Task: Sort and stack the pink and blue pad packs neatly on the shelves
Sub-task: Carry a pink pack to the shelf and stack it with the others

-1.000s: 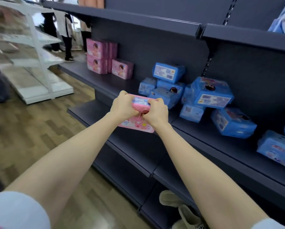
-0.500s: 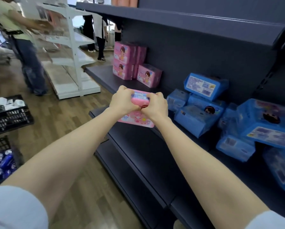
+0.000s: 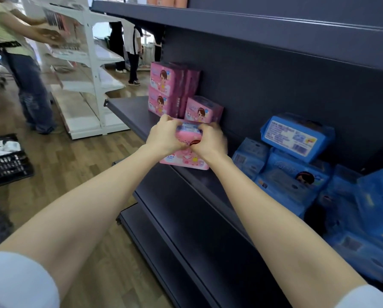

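Both my hands hold one pink pad pack (image 3: 187,160) over the front edge of the dark middle shelf (image 3: 128,110). My left hand (image 3: 163,135) grips its left end and my right hand (image 3: 210,141) grips its right end. Just beyond it a single pink pack (image 3: 202,111) stands on the shelf, beside a two-high stack of pink packs (image 3: 163,90) further left. A loose heap of blue pad packs (image 3: 297,165) lies on the same shelf to the right, with one blue pack (image 3: 295,136) tilted on top.
Lower dark shelves (image 3: 186,230) jut out below my arms. A person (image 3: 19,63) works at a white shelf unit (image 3: 83,70) at the left. A black crate (image 3: 3,161) sits on the wooden floor. More people stand in the far aisle.
My hands carried the pink pack leftward and forward along the shelf, from beside the blue heap to just in front of the single pink pack. The grip is unchanged.
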`<state>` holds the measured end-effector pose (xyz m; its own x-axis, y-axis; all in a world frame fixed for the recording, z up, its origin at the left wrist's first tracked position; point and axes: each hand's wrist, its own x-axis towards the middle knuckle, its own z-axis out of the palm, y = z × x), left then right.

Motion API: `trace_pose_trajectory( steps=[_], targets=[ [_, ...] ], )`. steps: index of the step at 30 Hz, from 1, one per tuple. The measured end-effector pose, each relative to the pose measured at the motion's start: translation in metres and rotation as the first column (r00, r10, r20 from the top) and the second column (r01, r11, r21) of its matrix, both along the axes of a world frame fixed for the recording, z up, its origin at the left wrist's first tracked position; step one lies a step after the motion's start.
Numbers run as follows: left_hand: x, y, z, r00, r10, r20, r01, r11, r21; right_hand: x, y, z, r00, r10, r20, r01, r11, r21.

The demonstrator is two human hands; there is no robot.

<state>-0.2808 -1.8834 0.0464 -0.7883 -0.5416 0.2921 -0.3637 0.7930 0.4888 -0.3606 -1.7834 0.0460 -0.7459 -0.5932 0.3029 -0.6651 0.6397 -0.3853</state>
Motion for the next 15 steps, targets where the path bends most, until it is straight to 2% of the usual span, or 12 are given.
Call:
trace_pose_trajectory(
  steps=[9, 15],
  targets=[
    [-0.054, -0.066, 0.003, 0.974, -0.190, 0.119, 0.206, 0.970, -0.133, -0.028, -0.048, 0.004, 0.989, -0.150, 0.001, 0.150, 0.987, 0.057],
    [-0.080, -0.108, 0.001, 0.926, -0.335, 0.172, 0.358, 0.926, -0.121, -0.036, -0.081, 0.005, 0.954, -0.299, 0.014, 0.297, 0.953, 0.066]
  ],
)
